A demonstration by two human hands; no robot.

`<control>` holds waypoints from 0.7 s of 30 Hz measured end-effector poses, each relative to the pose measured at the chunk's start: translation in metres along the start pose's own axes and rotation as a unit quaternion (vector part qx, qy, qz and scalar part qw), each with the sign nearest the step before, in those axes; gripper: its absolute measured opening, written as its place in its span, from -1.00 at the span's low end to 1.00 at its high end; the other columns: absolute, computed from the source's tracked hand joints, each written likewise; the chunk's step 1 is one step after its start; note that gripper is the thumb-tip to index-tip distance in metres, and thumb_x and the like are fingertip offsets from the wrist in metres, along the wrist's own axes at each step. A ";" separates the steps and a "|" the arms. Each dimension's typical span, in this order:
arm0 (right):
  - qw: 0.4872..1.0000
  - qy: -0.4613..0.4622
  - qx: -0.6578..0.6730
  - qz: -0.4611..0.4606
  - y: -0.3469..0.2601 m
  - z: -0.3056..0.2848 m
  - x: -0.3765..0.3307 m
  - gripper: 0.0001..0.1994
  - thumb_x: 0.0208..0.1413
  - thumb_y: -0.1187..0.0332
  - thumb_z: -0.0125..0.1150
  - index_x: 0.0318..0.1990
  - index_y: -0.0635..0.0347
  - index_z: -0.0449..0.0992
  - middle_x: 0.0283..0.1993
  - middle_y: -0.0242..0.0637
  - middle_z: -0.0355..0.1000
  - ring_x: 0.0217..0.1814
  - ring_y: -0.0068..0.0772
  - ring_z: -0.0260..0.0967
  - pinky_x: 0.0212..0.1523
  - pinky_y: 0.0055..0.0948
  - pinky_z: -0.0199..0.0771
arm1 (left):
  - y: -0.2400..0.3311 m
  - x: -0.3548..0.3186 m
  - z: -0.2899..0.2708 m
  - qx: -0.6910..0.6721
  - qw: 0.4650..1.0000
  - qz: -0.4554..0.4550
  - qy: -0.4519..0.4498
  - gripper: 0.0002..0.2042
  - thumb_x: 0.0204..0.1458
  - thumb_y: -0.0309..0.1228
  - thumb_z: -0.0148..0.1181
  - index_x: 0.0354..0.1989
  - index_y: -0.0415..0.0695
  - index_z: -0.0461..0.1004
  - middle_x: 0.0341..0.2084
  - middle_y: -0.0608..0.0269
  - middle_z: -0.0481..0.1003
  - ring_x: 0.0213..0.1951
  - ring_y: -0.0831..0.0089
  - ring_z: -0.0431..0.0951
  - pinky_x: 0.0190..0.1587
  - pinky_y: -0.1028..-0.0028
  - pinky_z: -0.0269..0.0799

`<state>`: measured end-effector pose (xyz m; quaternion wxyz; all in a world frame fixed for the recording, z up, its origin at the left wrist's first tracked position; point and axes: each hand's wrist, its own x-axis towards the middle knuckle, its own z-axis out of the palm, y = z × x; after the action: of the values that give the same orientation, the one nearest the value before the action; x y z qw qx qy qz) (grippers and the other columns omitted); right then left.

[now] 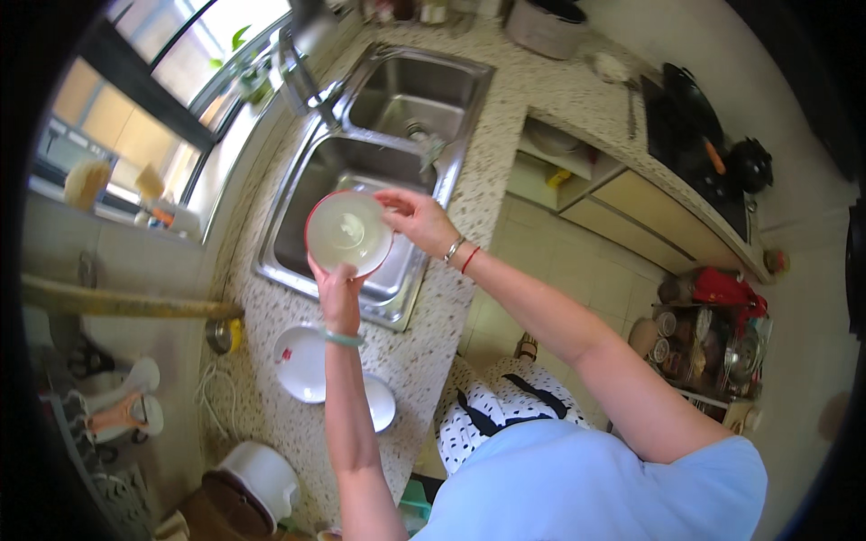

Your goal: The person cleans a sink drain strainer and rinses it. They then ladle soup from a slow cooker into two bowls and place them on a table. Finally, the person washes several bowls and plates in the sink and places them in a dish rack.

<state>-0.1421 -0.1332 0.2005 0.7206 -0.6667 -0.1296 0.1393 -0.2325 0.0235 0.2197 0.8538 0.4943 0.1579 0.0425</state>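
Note:
A white bowl with a red rim [350,236] is held over the nearer basin of the steel sink [406,311], its inside facing up. Gripping its near edge is my left hand [337,293], with the thumb over the rim. At the bowl's right edge, my right hand [419,221] has its fingers closed on the rim; the fingertips are partly hidden. What the pale patch inside the bowl is, I cannot tell. Beside my left forearm a white plate with a red mark [299,365] and a smaller white dish [381,402] lie on the speckled counter [262,316].
The faucet [302,81] stands behind the sink, by the window. A crumpled cloth [428,149] hangs over the divider between the basins. A white pot-like appliance [262,478] sits at lower left. Across the floor are a black stove [663,135] and a loaded rack [704,352].

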 end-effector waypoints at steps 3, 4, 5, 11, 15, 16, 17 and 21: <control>0.995 0.025 0.020 0.093 -0.025 -0.040 -0.023 -0.62 0.23 0.18 0.03 0.09 0.23 0.39 0.01 -0.27 0.44 -0.07 -0.54 0.44 -0.19 -0.56 0.48 | -0.027 -0.005 0.025 -0.125 0.988 -0.090 -0.017 -0.43 -0.07 -0.55 -0.04 0.22 -0.12 0.08 0.08 0.07 0.27 0.04 0.15 0.40 0.07 0.17 0.42; 0.991 0.035 0.077 0.106 -0.031 -0.056 -0.032 -0.56 0.25 0.08 -0.06 0.11 0.22 0.36 0.05 -0.26 0.42 -0.04 -0.50 0.44 -0.14 -0.52 0.47 | -0.035 -0.008 0.037 -0.171 0.977 -0.122 -0.021 -0.45 -0.04 -0.51 -0.02 0.21 -0.15 0.10 0.08 0.06 0.28 0.05 0.16 0.40 0.09 0.16 0.40; 0.983 0.044 0.133 0.118 -0.036 -0.075 -0.041 -0.49 0.26 -0.02 -0.15 0.13 0.21 0.34 0.09 -0.25 0.40 -0.02 -0.46 0.44 -0.09 -0.48 0.46 | -0.044 -0.011 0.051 -0.218 0.964 -0.153 -0.023 -0.48 0.00 -0.47 0.01 0.20 -0.18 0.11 0.08 0.06 0.29 0.06 0.16 0.39 0.10 0.16 0.38; 0.913 0.104 0.380 0.106 -0.027 -0.221 -0.114 -0.33 0.22 -0.22 -0.31 0.27 0.10 0.19 0.29 -0.28 0.20 0.26 -0.31 0.20 0.18 -0.26 0.22 | -0.103 -0.029 0.183 -0.215 0.956 -0.163 -0.111 -0.48 0.18 -0.18 -0.01 0.25 -0.13 0.08 0.16 0.12 0.27 0.17 0.20 0.31 0.19 0.15 0.28; 0.902 0.171 0.385 0.096 -0.024 -0.313 -0.176 -0.35 0.23 -0.21 -0.33 0.30 0.01 0.16 0.30 -0.36 0.19 0.27 -0.33 0.14 0.21 -0.25 0.10 | -0.161 -0.043 0.268 -0.178 0.960 -0.176 -0.128 -0.49 0.22 -0.15 -0.07 0.25 -0.14 0.08 0.16 0.13 0.25 0.18 0.23 0.29 0.17 0.15 0.31; 0.893 0.196 0.391 0.103 -0.023 -0.334 -0.192 -0.37 0.24 -0.19 -0.34 0.30 0.00 0.16 0.31 -0.35 0.19 0.28 -0.32 0.13 0.22 -0.25 0.09 | -0.176 -0.047 0.284 -0.173 0.956 -0.197 -0.130 -0.49 0.22 -0.14 -0.07 0.26 -0.12 0.07 0.16 0.14 0.25 0.18 0.24 0.29 0.17 0.16 0.31; 0.884 0.222 0.396 0.109 -0.022 -0.358 -0.205 -0.39 0.25 -0.17 -0.34 0.30 0.00 0.16 0.31 -0.34 0.19 0.29 -0.31 0.12 0.22 -0.24 0.08 | -0.191 -0.050 0.303 -0.168 0.952 -0.218 -0.133 -0.49 0.22 -0.13 -0.07 0.26 -0.11 0.07 0.17 0.15 0.24 0.18 0.24 0.29 0.16 0.16 0.31; 0.828 0.322 0.451 0.087 0.002 -0.453 -0.263 -0.42 0.27 -0.13 -0.34 0.30 0.01 0.16 0.32 -0.31 0.17 0.31 -0.24 0.11 0.25 -0.23 0.06 | -0.250 -0.073 0.378 -0.153 0.935 -0.273 -0.168 -0.49 0.21 -0.11 -0.07 0.27 -0.05 0.07 0.18 0.21 0.22 0.18 0.28 0.29 0.16 0.19 0.32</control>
<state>-0.2170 -0.6500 0.1634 0.9269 -0.2833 0.2450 0.0219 -0.2047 -0.4337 0.1962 0.9119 0.2958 0.1328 -0.2517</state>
